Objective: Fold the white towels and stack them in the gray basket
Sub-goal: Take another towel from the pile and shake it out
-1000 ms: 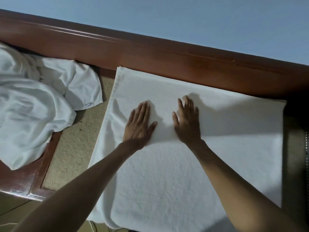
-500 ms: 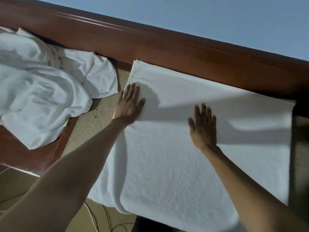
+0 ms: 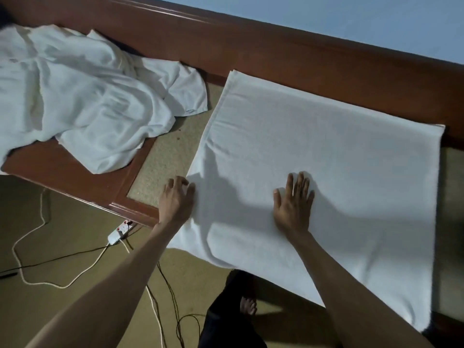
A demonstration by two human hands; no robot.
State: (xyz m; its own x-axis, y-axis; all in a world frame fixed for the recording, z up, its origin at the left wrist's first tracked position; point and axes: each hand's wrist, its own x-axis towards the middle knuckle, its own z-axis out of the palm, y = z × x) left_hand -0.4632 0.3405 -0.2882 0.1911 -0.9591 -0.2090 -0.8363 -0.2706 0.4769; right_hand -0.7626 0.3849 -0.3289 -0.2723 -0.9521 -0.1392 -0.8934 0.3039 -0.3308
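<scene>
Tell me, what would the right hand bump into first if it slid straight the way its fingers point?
The right hand lies flat on the white towel; sliding on, it would cross more towel, then probably meet the brown wooden rail behind it.

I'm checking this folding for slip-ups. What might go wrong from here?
1. The towel overhangs the table's near edge. Only the right hand presses it flat, so a pull by the left hand at its side edge may drag it off.
2. A power strip lies on the floor near the foot: a likely trip hazard.
</scene>
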